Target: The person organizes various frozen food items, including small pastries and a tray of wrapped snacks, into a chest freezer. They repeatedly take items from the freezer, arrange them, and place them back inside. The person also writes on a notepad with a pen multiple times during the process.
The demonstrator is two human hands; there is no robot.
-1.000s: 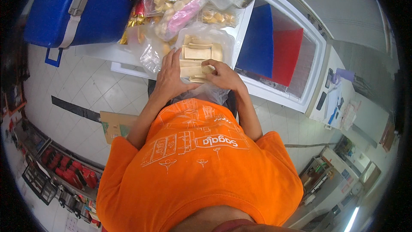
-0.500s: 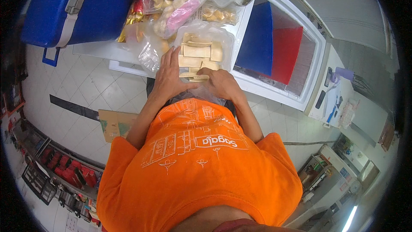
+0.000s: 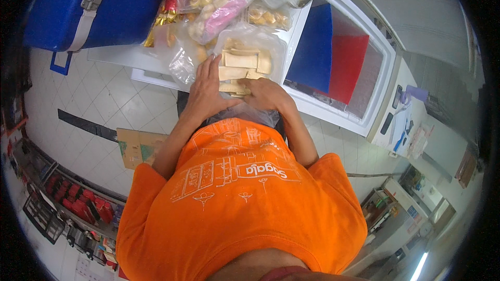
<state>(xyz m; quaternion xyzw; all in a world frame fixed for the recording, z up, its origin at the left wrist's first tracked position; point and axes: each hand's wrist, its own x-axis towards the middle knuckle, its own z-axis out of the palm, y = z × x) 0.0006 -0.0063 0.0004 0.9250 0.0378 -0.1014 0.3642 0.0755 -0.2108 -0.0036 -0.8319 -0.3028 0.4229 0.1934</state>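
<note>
A clear plastic tub (image 3: 278, 47) holds several pale yellow, flat rectangular food pieces (image 3: 241, 60), some overlapping. My left hand (image 3: 205, 92) rests along the tub's left side, fingers stretched out and thumb spread toward me. Over the near right part of the tub, my right hand (image 3: 268, 96) bends its fingers down, and their tips close on one of the near pale pieces (image 3: 233, 88). Part of that piece is hidden by the fingers. A crumpled clear plastic bag (image 3: 182, 65) lies just left of the tub.
Bagged foods (image 3: 221, 13) crowd the far side of the tub. A blue cooler box (image 3: 104, 15) stands at the far left. To the right, an open white chest freezer (image 3: 359, 122) has blue (image 3: 312, 47) and red panels (image 3: 350, 65) inside. Cardboard (image 3: 136, 145) lies on the tiled floor.
My right fingers have shifted slightly left and curled lower over the near pieces. My left hand stays beside the tub. The whole view has moved a little.
</note>
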